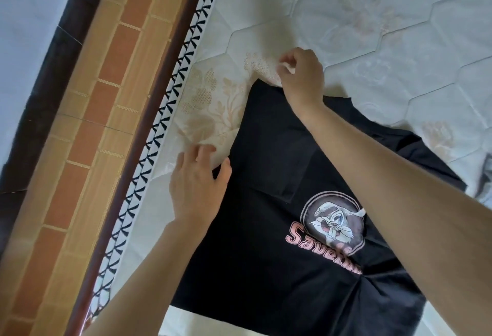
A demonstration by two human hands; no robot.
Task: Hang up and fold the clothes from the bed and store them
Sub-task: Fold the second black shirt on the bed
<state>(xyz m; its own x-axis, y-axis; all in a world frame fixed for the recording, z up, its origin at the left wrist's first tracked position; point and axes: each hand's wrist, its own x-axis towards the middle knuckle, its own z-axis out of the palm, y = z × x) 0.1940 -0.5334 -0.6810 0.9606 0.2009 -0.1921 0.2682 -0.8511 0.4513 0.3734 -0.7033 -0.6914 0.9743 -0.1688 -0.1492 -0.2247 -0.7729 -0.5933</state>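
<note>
A black T-shirt (269, 250) with a pink cartoon rabbit print lies flat on the mattress (372, 29), with a folded-in panel across its upper middle. My right hand (302, 77) is at the shirt's far corner, its fingers curled and pinching the fabric there. My left hand (199, 184) lies at the shirt's left edge. Its thumb rests on the black fabric and its spread fingers reach onto the mattress beside it. My right forearm crosses over the shirt and hides part of the print.
The mattress edge with black-and-white piping (159, 128) runs diagonally on the left, beside a dark wooden bed frame (143, 122) and an orange and tan tiled floor (87, 122). A bit of grey cloth (486, 176) shows at the right edge.
</note>
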